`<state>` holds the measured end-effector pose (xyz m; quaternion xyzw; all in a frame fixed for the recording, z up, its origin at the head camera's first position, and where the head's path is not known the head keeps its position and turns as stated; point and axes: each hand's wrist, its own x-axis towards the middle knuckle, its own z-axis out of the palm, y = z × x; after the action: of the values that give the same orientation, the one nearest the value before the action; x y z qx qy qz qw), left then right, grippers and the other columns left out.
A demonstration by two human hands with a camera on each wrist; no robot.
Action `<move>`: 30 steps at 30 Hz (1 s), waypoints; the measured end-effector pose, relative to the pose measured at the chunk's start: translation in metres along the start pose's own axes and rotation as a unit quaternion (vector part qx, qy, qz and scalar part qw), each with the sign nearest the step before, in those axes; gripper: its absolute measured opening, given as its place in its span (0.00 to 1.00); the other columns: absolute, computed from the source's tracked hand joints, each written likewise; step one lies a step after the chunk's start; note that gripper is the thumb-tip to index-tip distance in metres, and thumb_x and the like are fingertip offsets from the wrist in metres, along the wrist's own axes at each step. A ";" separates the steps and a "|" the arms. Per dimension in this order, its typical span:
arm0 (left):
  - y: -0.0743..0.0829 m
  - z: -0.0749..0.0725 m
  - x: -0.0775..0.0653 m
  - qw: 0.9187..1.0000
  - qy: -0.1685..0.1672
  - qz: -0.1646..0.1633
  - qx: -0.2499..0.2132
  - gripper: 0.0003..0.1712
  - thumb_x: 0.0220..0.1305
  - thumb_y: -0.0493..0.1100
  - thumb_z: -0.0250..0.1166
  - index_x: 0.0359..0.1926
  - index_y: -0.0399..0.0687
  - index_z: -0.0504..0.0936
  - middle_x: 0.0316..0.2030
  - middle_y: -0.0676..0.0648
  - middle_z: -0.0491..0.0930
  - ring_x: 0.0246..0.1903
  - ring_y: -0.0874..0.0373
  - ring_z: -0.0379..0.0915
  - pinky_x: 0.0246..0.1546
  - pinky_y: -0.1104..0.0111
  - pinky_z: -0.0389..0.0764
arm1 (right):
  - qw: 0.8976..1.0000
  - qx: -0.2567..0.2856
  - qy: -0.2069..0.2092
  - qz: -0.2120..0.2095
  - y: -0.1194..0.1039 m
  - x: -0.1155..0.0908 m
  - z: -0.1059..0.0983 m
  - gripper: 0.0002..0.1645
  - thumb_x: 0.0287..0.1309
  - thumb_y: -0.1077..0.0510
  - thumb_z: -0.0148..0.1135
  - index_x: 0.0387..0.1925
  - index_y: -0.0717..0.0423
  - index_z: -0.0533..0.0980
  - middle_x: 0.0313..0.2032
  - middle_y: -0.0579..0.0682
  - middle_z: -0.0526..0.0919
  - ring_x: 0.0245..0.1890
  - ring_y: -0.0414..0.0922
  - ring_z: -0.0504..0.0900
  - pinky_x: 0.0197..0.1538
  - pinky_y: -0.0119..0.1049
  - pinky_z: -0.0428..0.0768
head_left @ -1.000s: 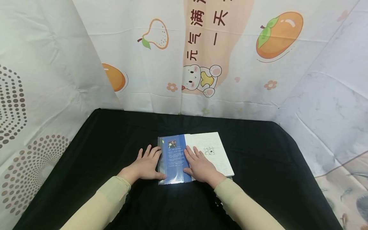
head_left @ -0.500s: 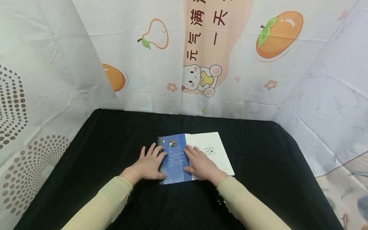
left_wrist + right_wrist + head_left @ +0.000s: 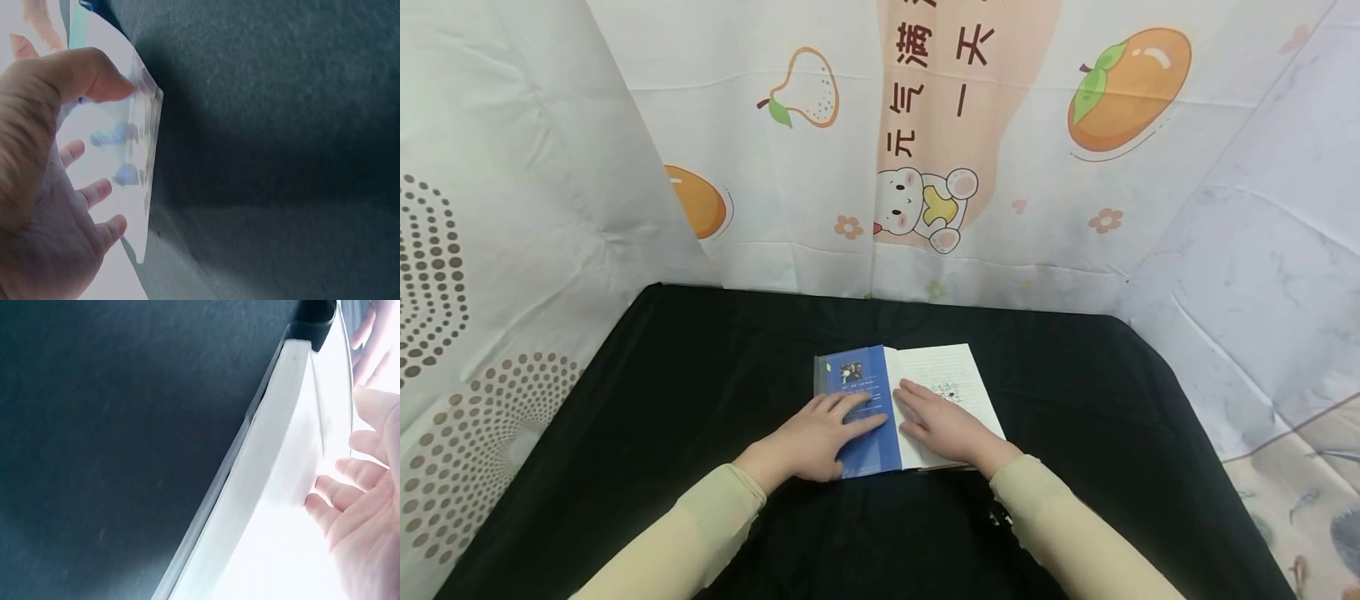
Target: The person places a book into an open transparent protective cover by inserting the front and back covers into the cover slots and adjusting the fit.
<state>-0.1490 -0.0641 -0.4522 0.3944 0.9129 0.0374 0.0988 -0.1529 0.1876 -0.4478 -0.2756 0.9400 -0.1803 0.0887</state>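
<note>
An open book [image 3: 958,367] lies on the black cloth, its white right-hand page bearing a small line drawing. Over its left side spreads a blue cover flap [image 3: 874,458] with a small photo, white print and a clear plastic sleeve at the outer edge. My left hand [image 3: 816,437] rests on the flap with fingers spread, the thumb near its lower edge. In the left wrist view the clear sleeve [image 3: 150,119] shows beneath that thumb. My right hand [image 3: 943,425] lies on the white page just right of the flap, fingers straight. The right wrist view shows the thick page block [image 3: 269,450] side-on.
A black cloth [image 3: 715,350] covers the table around the book. Behind it hangs a white curtain [image 3: 1037,233] printed with fruit and a cartoon bear. Pale fabric walls [image 3: 535,250] stand at both sides.
My left hand has moved right from the flap's outer edge onto its middle. My right hand has slid right, off the flap and onto the white page.
</note>
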 end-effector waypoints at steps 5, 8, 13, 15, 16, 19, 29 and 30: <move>0.004 -0.001 0.000 1.000 -0.013 0.005 -0.004 0.50 0.56 0.50 0.69 0.73 0.77 0.49 0.75 0.50 0.44 0.70 0.40 0.44 0.63 0.38 0.57 | 1.000 -0.020 0.017 -0.005 0.014 -0.009 -0.002 0.31 0.66 0.54 0.59 0.67 0.61 0.64 0.69 0.63 0.60 0.68 0.60 0.58 0.67 0.56 0.62; 0.005 0.001 0.000 1.000 -0.023 0.000 -0.010 0.48 0.58 0.51 0.67 0.73 0.77 0.50 0.75 0.51 0.44 0.70 0.40 0.43 0.63 0.38 0.57 | 0.999 -0.036 0.023 0.002 0.023 -0.015 -0.003 0.32 0.64 0.55 0.60 0.65 0.62 0.66 0.68 0.65 0.61 0.67 0.63 0.58 0.66 0.58 0.61; 0.007 0.003 -0.001 1.000 -0.023 -0.005 -0.010 0.43 0.61 0.58 0.63 0.73 0.76 0.52 0.75 0.50 0.46 0.70 0.38 0.43 0.62 0.37 0.57 | 0.997 -0.054 0.019 0.044 0.037 -0.026 -0.006 0.35 0.63 0.49 0.61 0.66 0.61 0.65 0.69 0.65 0.60 0.68 0.65 0.54 0.66 0.61 0.59; 0.008 0.003 -0.002 1.000 -0.020 -0.005 -0.007 0.42 0.61 0.62 0.62 0.73 0.76 0.52 0.75 0.50 0.47 0.70 0.38 0.43 0.62 0.37 0.57 | 0.996 -0.059 0.016 0.063 0.042 -0.029 -0.007 0.37 0.63 0.46 0.61 0.67 0.60 0.64 0.69 0.65 0.59 0.68 0.65 0.53 0.66 0.62 0.58; 0.008 0.003 -0.002 1.000 -0.020 -0.006 -0.005 0.42 0.61 0.64 0.61 0.73 0.75 0.53 0.75 0.50 0.47 0.70 0.37 0.43 0.62 0.37 0.57 | 0.995 -0.061 0.013 0.073 0.044 -0.030 -0.007 0.39 0.63 0.44 0.61 0.68 0.60 0.63 0.70 0.65 0.58 0.69 0.65 0.52 0.66 0.63 0.58; 0.009 0.003 -0.002 1.000 -0.020 -0.005 -0.001 0.44 0.59 0.69 0.61 0.72 0.75 0.53 0.74 0.50 0.48 0.70 0.37 0.44 0.62 0.37 0.57 | 0.993 -0.058 0.006 0.101 0.048 -0.033 -0.008 0.43 0.62 0.41 0.61 0.69 0.59 0.61 0.71 0.66 0.54 0.69 0.64 0.50 0.66 0.64 0.56; 0.008 0.006 -0.001 1.000 -0.022 -0.007 0.002 0.44 0.59 0.70 0.60 0.72 0.77 0.51 0.75 0.50 0.46 0.70 0.37 0.43 0.63 0.37 0.56 | 0.980 0.002 0.005 0.198 0.053 -0.035 -0.006 0.54 0.54 0.33 0.63 0.72 0.57 0.55 0.72 0.70 0.41 0.70 0.66 0.45 0.64 0.63 0.60; 0.008 0.006 -0.001 1.000 -0.022 -0.008 0.001 0.44 0.59 0.70 0.60 0.72 0.77 0.51 0.75 0.50 0.46 0.70 0.37 0.43 0.63 0.37 0.56 | 0.979 0.011 0.005 0.206 0.053 -0.035 -0.005 0.56 0.54 0.32 0.63 0.72 0.57 0.54 0.72 0.70 0.40 0.70 0.66 0.45 0.64 0.63 0.60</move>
<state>-0.1411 -0.0595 -0.4564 0.3880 0.9135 0.0268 0.1191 -0.1511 0.2502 -0.4612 -0.0744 0.9751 -0.1694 0.1224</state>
